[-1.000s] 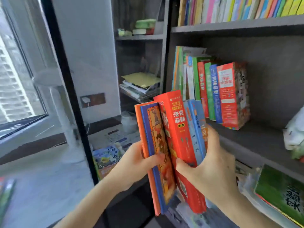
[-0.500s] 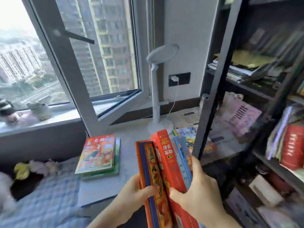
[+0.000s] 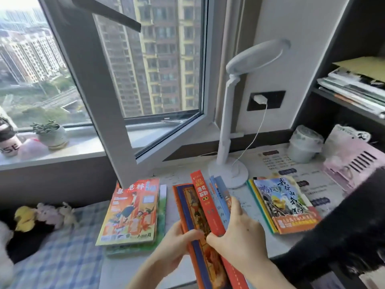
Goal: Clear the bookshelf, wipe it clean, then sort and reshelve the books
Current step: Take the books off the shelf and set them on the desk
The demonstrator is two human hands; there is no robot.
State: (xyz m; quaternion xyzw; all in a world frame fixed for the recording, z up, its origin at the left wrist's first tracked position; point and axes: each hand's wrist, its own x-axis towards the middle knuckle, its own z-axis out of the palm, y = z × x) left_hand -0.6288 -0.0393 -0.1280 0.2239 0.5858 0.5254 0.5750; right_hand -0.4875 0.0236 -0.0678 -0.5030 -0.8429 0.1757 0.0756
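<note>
A bundle of books (image 3: pixel 205 207) stands in the lower centre of the frame, over the front of the surface (image 3: pixel 264 240). On the surface, a magazine stack (image 3: pixel 131 213) lies just left of it and a second book stack (image 3: pixel 285 205) to its right (each lying flat). The lamp (image 3: pixel 226 132) stands behind, centre right. The bookshelf (image 3: pixel 318 80) fills the right edge; plush toys (image 3: pixel 52 213) lie on the bed (image 3: pixel 62 257), lower left.

Single head-worn wide-angle view, tipped forward and down over the pale bench (image 3: pixel 179 176), facing the grey-framed window (image 3: pixel 98 101); left hand (image 3: pixel 175 247) and right hand (image 3: pixel 239 240) with their fan of orange, red and blue books (image 3: pixel 203 205) sit close under the lens.
</note>
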